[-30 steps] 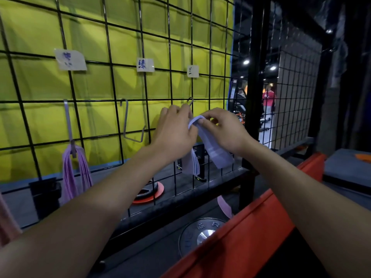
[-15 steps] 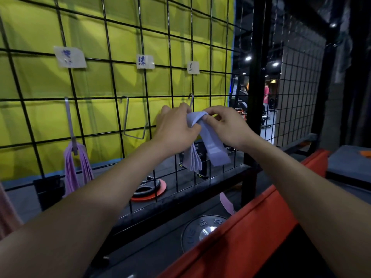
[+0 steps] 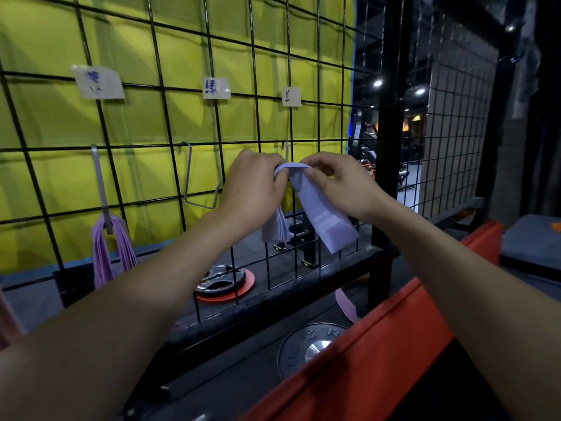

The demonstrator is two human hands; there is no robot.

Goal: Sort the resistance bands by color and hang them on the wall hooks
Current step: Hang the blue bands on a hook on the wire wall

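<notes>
1. Blue band [image 3: 321,214] hangs between your hands at the right hook [image 3: 285,150] on the wire grid [image 3: 158,95].
2. Your left hand [image 3: 253,189] and right hand [image 3: 343,183] both pinch its top fold.

Three hooks [image 3: 187,174]; three labels [image 3: 216,88]; two hands [image 3: 253,189].

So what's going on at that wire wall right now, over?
Left hand and right hand both pinch the pale blue band at the right hook. Not hooked yet. Middle hook bare. Nothing in the way.
</notes>
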